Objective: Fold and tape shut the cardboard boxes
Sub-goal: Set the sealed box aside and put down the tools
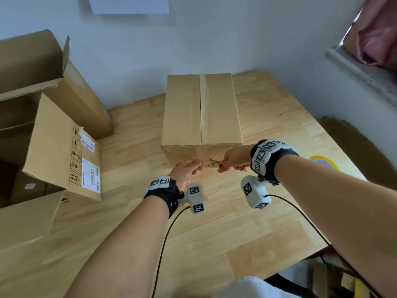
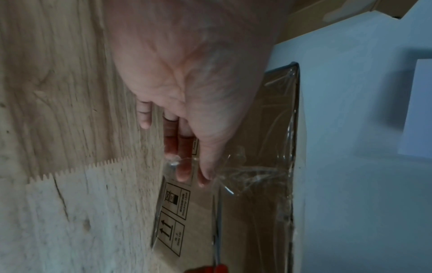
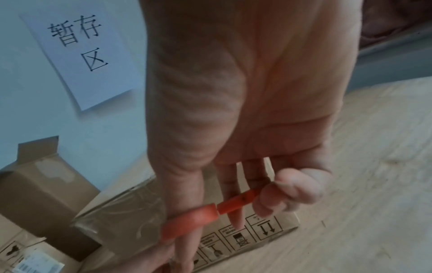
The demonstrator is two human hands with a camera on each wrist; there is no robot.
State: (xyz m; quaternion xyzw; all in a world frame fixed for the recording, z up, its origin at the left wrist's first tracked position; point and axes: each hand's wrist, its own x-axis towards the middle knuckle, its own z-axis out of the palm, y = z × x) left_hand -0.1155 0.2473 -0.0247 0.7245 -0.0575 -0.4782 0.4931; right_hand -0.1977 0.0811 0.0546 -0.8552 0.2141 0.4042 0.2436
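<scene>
A shut cardboard box [image 1: 202, 112] stands on the wooden table [image 1: 214, 233], with clear tape [image 1: 203, 104] running along its top seam and down the near face. My left hand [image 1: 196, 166] pinches the loose crinkled tape end [image 2: 233, 177] between thumb and fingers, just in front of the box's near face [image 2: 257, 129]. My right hand [image 1: 225, 164] grips orange-handled scissors [image 3: 210, 216], fingers through the loops. The blades [image 2: 218, 221] point left toward the tape beside my left fingertips [image 2: 182, 175].
Several opened cardboard boxes [image 1: 43, 125] crowd the table's left side. A yellow tape roll [image 1: 324, 162] lies right of my right wrist. A paper sign [image 3: 86, 51] hangs on the wall behind. Cables trail from both wrists across the near table.
</scene>
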